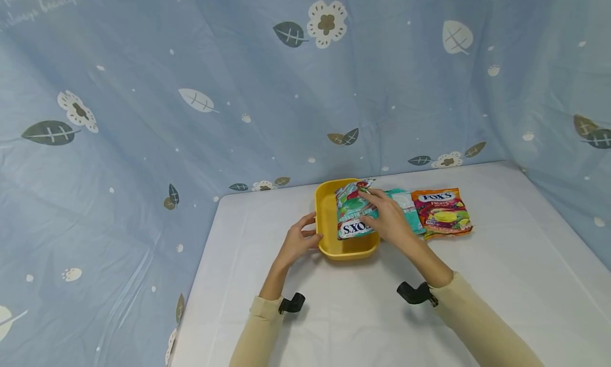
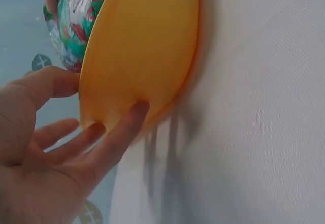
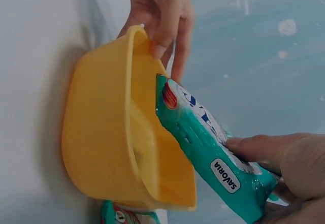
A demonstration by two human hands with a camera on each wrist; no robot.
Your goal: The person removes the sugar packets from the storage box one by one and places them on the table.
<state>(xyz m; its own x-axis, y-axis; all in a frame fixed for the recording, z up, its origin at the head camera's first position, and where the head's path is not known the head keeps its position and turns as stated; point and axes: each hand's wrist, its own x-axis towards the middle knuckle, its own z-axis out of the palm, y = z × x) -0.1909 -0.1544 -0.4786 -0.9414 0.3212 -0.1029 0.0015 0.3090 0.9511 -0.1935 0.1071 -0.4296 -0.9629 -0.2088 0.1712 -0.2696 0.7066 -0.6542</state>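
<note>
A yellow plastic tub (image 1: 327, 208) stands on the white table. My left hand (image 1: 299, 241) touches its left side, the fingertips lying against the outer wall and the thumb near the rim, as the left wrist view shows. My right hand (image 1: 389, 217) pinches a green Fox's mint candy bag (image 3: 213, 153) by its edge. In the head view this bag is over the tub's opening; in the right wrist view it slants above the rim. To the right of the tub lie another teal candy bag (image 1: 404, 205), partly behind my right hand, and a red-orange Fox's Fruits bag (image 1: 441, 212).
A blue curtain (image 1: 267, 118) printed with leaves and flowers hangs behind and to the sides of the white table (image 1: 343, 314). Black wrist cameras (image 1: 414, 294) are strapped over both sleeves.
</note>
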